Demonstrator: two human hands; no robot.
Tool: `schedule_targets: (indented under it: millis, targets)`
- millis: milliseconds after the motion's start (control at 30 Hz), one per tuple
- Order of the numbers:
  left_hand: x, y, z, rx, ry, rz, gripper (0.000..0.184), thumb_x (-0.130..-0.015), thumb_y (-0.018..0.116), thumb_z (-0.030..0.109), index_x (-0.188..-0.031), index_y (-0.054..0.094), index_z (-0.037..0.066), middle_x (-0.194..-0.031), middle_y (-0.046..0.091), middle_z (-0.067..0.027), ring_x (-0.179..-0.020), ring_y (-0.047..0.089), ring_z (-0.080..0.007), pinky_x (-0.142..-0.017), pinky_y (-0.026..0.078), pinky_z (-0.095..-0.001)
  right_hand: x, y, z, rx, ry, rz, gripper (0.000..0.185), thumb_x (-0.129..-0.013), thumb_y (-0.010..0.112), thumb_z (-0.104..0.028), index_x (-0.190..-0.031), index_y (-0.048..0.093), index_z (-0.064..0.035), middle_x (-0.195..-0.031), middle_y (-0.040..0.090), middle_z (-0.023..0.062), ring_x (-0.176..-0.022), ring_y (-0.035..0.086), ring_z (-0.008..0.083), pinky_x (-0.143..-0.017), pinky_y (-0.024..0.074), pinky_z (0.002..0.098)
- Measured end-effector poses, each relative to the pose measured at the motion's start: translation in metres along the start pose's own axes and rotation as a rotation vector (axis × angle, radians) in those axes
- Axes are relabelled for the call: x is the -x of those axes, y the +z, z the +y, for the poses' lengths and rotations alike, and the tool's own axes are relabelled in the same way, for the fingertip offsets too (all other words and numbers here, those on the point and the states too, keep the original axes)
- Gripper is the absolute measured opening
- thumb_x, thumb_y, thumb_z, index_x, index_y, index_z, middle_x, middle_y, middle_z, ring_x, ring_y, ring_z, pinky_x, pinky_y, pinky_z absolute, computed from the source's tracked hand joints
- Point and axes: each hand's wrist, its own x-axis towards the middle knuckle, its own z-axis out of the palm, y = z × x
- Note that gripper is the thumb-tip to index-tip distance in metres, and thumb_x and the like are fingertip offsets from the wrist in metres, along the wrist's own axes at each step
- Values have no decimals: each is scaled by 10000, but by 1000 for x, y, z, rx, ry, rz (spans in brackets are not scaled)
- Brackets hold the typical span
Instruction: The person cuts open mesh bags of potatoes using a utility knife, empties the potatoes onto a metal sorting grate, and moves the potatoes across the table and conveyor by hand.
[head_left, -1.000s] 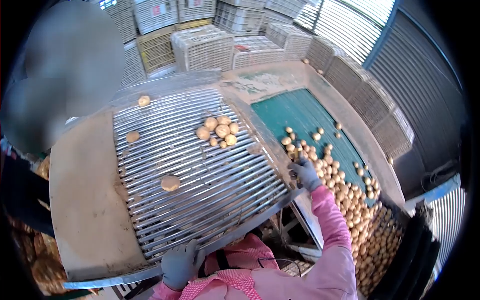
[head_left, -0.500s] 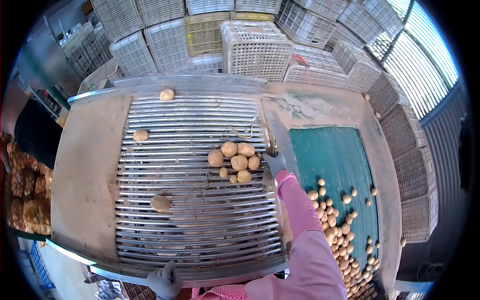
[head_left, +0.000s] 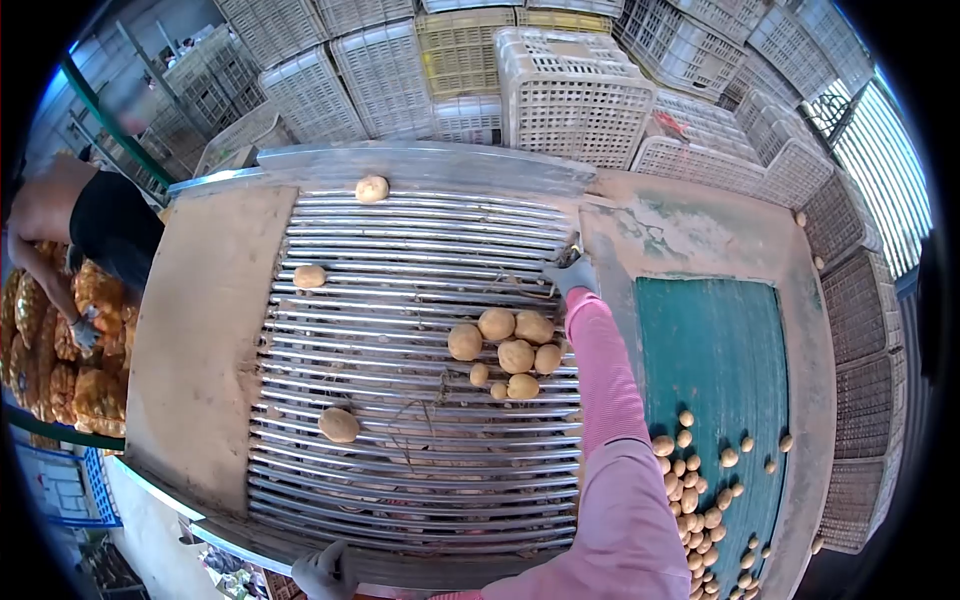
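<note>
My right hand (head_left: 572,276), in a grey glove, reaches to the right end of the metal bars (head_left: 400,262). Its fingers are closed, and a small dark bit that I cannot make out shows at their tips. Dry stalks (head_left: 522,287) lie just left of it. Below that hand, several potatoes (head_left: 515,356) sit bunched on the bars. Single potatoes rest apart: one at the far edge (head_left: 372,189), one at the left (head_left: 310,276), one nearer me (head_left: 339,425). My left hand (head_left: 325,572), also gloved, rests by the near metal edge, fingers loosely apart and holding nothing.
A green belt (head_left: 710,340) on the right carries many small potatoes (head_left: 700,520). Stacked plastic crates (head_left: 575,100) line the back and right side. At the left, another person (head_left: 70,215) bends over filled net bags (head_left: 98,395), beyond a flat board (head_left: 200,350).
My right hand has moved away from me along the right end of the bars, the dark bit moving with it. The view has shifted. The bunched potatoes keep their arrangement.
</note>
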Motion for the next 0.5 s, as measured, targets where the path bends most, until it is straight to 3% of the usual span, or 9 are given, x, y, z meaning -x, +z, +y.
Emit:
schedule_targets:
  millis: [33,67,133,233,300,333,400,467,500]
  targets:
    - [-1,-1,0,7,3,-4,166,-736,655,129,-894,670,80,-627,580,-104,-503,539,-280,-482,452,-382,11,-22,-11,-116,26,-102,699,-546,781,-461,-1039,621,8,-982,647,200,-941,628,308,-812,488,387]
    - [-2,-2,0,14,8,-8,168,-735,655,129,-896,669,81,-629,581,-104,-502,537,-279,-481,452,-381,5,-20,1,-116,29,-104,699,-546,781,-461,-1039,621,8,-982,647,200,-941,628,308,-812,488,387]
    - [-1,-2,-2,8,13,-10,171,-739,653,132,-902,668,81,-631,582,-104,-504,539,-280,-482,453,-382,-23,-13,43,78,72,8,526,-642,721,-403,-981,641,-8,-850,667,186,-874,645,313,-772,502,393]
    - [4,-1,-7,12,17,-21,181,-749,650,144,-920,665,86,-636,586,-104,-509,545,-287,-484,456,-387,-46,9,113,28,183,-12,379,-688,687,-370,-887,679,-47,-869,665,177,-860,647,295,-741,498,411]
    - [6,2,-10,26,27,-28,188,-755,649,153,-932,663,90,-638,588,-104,-513,548,-293,-486,457,-391,-40,14,148,662,-232,-162,388,-697,687,-373,-907,674,-47,-856,668,167,-850,647,288,-733,493,418]
    - [5,8,-9,60,45,-10,151,-723,626,94,-873,640,84,-616,586,-99,-497,546,-296,-471,428,-389,-34,25,164,663,-224,-152,388,-697,687,-373,-907,674,-47,-856,668,167,-850,647,288,-733,493,418]
    - [6,11,-8,111,72,-2,131,-690,603,36,-814,618,78,-593,585,-94,-481,545,-300,-456,399,-387,-9,37,198,-86,181,-55,330,-749,645,-344,-891,678,-49,-872,677,140,-803,655,289,-686,505,402]
    - [6,12,-7,71,96,63,124,-698,601,38,-811,619,87,-596,586,-93,-475,540,-297,-451,402,-378,94,-39,129,-400,46,7,162,-789,638,-189,-851,667,-42,-777,646,101,-648,604,189,-554,492,360]
    - [8,13,-7,90,108,64,124,-698,601,38,-811,619,87,-596,586,-93,-475,540,-297,-451,402,-378,113,-45,137,-391,48,27,162,-789,638,-189,-851,667,-42,-777,646,101,-648,604,189,-554,492,360]
